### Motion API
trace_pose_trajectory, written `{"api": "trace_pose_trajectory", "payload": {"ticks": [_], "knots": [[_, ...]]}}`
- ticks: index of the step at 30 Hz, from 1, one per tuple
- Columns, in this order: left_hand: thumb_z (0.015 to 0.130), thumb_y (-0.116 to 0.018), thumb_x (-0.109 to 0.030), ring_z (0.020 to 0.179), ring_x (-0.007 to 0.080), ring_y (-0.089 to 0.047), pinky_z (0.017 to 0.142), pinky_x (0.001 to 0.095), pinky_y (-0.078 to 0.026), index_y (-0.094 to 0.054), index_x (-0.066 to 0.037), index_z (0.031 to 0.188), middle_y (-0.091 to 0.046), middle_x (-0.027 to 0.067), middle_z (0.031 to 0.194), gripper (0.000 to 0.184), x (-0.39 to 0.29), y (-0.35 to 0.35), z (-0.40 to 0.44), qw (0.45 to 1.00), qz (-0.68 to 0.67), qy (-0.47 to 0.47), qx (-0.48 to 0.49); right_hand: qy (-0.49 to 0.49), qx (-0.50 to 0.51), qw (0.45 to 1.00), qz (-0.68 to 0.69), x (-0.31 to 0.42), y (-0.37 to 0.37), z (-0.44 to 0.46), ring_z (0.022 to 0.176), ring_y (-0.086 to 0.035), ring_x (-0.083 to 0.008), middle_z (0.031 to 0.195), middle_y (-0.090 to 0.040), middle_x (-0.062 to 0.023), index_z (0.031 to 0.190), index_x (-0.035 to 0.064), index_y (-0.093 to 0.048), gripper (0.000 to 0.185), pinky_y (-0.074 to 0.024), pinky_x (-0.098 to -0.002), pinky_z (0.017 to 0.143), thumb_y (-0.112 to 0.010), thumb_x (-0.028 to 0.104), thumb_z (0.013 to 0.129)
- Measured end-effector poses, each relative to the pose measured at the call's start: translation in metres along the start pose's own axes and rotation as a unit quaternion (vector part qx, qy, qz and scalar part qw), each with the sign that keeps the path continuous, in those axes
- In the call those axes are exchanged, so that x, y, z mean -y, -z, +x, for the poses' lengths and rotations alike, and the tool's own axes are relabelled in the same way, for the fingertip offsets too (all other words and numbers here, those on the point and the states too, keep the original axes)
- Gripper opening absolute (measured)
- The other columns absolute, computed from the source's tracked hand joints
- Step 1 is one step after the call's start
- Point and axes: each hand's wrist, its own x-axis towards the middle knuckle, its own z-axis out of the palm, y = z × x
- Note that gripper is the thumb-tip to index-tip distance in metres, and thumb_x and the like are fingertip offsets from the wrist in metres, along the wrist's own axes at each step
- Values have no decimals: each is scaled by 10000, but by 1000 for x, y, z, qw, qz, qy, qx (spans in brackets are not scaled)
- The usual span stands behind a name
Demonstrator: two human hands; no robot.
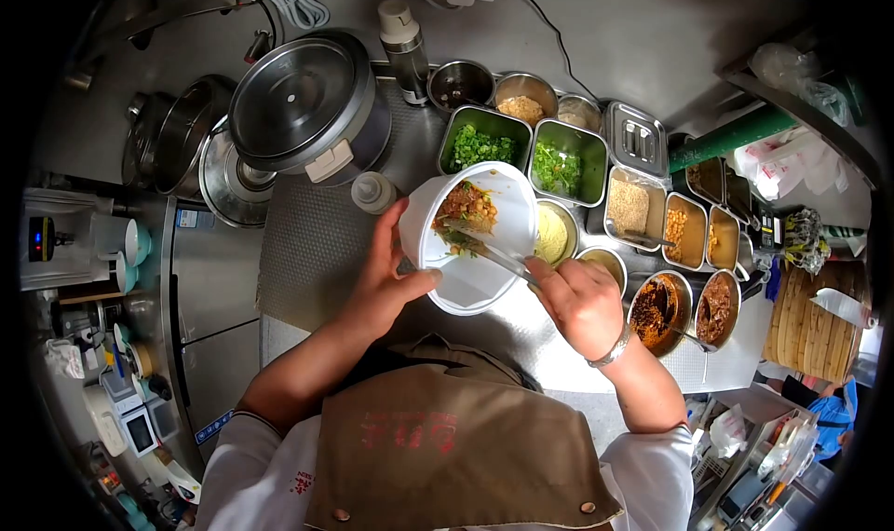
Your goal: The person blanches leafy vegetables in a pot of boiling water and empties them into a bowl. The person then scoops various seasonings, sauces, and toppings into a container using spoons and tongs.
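Observation:
A white bowl (468,289) is tilted in front of my chest, and my left hand (386,275) grips its left side and lower rim. Brown and green food (466,210) lies against its inner wall. My right hand (579,306) is closed round the handle of a metal utensil (503,259), whose far end is in the food; its exact shape there is hard to make out. Just beyond the bowl are a container of chopped green onion (481,146) and another of chopped green herbs (557,168). A yellow powder (551,233) sits in a round tub to the bowl's right.
A large lidded pot (300,98) and a small squeeze bottle (372,193) stand at the left. Right of the bowl are bowls of red chili sauce (655,317) and brown paste (717,312). A steel thermos (405,56) stands behind. A wooden board (808,331) is far right.

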Motion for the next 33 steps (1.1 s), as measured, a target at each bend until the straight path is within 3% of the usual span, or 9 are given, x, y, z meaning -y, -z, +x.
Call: {"api": "trace_pose_trajectory", "payload": {"ticks": [6,13,20,22,24,26,30,33], "knots": [[719,-660,-86,1293,273,-295,974,414,-371,-99,-111,1450,-260,123,1412,921,3,1,1,1000,0,2,-4,-1,10,1000,-7,-2,1,1,568,-532,-188,631,-463,-28,1011,42,-637,308,-442,-313,530,-623,54,704],[705,-660,-83,1288,268,-300,1025,427,-309,-107,-117,1452,-259,118,1419,930,10,9,3,999,-28,-9,-18,-85,-27,993,81,-2,18,-5,567,-540,-229,642,-524,-64,974,37,-648,251,-444,-339,539,-703,77,732],[699,-644,-69,1283,258,-312,1055,427,-280,-118,-118,1448,-291,117,1392,917,15,25,6,995,-79,-5,-66,-237,-156,957,55,-28,50,-20,571,-540,-209,706,-584,-97,1009,26,-650,239,-451,-312,538,-678,38,772],[703,-646,-78,1275,261,-324,1048,426,-290,-125,-117,1446,-308,122,1374,909,13,25,8,994,-81,-11,-69,-224,-184,957,16,-53,36,-25,624,-579,-264,764,-600,-128,1053,38,-632,285,-470,-343,577,-676,38,772],[706,-647,-84,1273,262,-328,1047,425,-292,-122,-116,1447,-312,125,1370,909,6,23,5,994,-79,-4,-78,-291,-61,954,-41,-81,11,-34,675,-591,-311,799,-597,-153,1080,55,-617,321,-472,-367,596,-680,47,765],[712,-645,-87,1272,263,-329,1048,422,-288,-121,-112,1446,-315,132,1366,902,2,21,7,995,-75,-12,-70,-275,-58,958,-59,-83,3,-37,684,-589,-322,816,-597,-158,1098,56,-609,339,-472,-377,605,-682,60,767],[710,-647,-84,1269,265,-329,1044,418,-289,-119,-104,1447,-310,137,1372,906,2,22,5,994,-71,-9,-77,-260,-109,958,44,-51,30,-31,605,-562,-215,727,-588,-102,1056,34,-642,285,-464,-328,557,-685,94,781],[704,-654,-81,1262,265,-332,1039,418,-293,-120,-99,1446,-309,140,1374,914,3,19,7,994,-79,-6,-71,-133,-63,987,63,-31,27,-27,577,-538,-202,675,-571,-68,1034,48,-656,293,-448,-334,539,-705,154,766]]}}
